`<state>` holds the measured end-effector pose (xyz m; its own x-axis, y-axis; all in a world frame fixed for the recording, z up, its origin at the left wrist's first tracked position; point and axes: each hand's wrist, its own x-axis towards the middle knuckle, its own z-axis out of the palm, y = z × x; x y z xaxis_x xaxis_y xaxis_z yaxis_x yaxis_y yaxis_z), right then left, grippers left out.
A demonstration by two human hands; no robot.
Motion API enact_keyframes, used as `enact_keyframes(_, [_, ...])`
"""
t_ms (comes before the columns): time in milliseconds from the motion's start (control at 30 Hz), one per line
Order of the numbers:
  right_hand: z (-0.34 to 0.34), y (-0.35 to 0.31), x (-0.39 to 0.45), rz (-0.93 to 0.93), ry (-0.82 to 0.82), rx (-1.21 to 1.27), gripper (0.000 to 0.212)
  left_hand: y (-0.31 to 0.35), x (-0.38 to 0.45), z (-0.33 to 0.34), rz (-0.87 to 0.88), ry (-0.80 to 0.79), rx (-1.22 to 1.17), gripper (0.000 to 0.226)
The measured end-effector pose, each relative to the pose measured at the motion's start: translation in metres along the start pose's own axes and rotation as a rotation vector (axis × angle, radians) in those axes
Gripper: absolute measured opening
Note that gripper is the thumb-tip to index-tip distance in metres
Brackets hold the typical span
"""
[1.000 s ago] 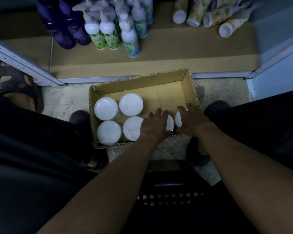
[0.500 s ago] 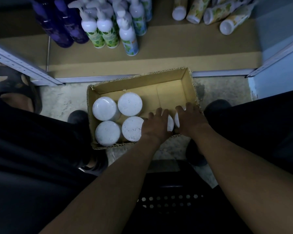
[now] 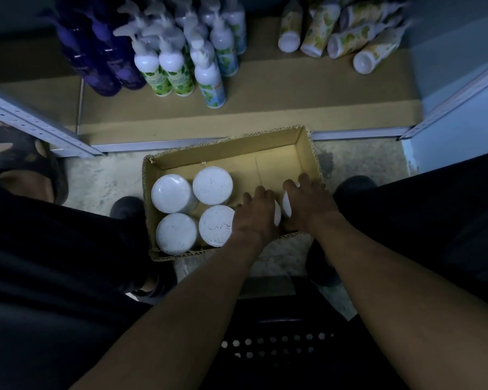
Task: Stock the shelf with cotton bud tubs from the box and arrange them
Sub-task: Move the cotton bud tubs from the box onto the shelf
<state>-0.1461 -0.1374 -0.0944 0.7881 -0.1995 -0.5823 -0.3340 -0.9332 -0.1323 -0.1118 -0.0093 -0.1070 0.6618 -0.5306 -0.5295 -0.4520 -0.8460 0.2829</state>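
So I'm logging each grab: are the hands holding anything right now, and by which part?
Each covers a white-lidded tub in the cardboard box, left hand, right hand, fingers over the lids; a firm grip cannot be told.

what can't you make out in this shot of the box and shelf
Head view only:
- Tubs under the left hand and right hand: mostly covered, grip unclear.
- Labels on the pump bottles: blurred, too small.
- Purple bottles: tops cut off by the top edge.

left hand [image 3: 255,213] covers one tub [image 3: 277,215] | right hand [image 3: 307,205] covers another tub [image 3: 286,204] | top-edge bottles [image 3: 178,29] blurred, cropped
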Motion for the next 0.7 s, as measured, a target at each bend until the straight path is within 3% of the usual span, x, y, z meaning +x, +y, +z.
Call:
enact_keyframes(200, [-0.032,-0.006,-0.001,-0.033,0.046,0.123,0.077,-0.009,0.000,-0.039,0.013,0.056,0.054,0.079])
enact_keyframes(367, [-0.082,-0.016,-0.016,-0.069,0.082,0.212,0.083,-0.009,-0.011,-0.100,0.037,0.043,0.105,0.093])
enact_keyframes(600, [-0.162,-0.019,-0.053,-0.151,0.243,0.185,0.096,0.002,-0.051,-0.201,0.177,0.181,0.176,0.080])
enact_keyframes(700, [-0.201,-0.018,-0.076,-0.187,0.341,0.164,0.091,0.009,-0.070,-0.240,0.248,0.247,0.175,0.074])
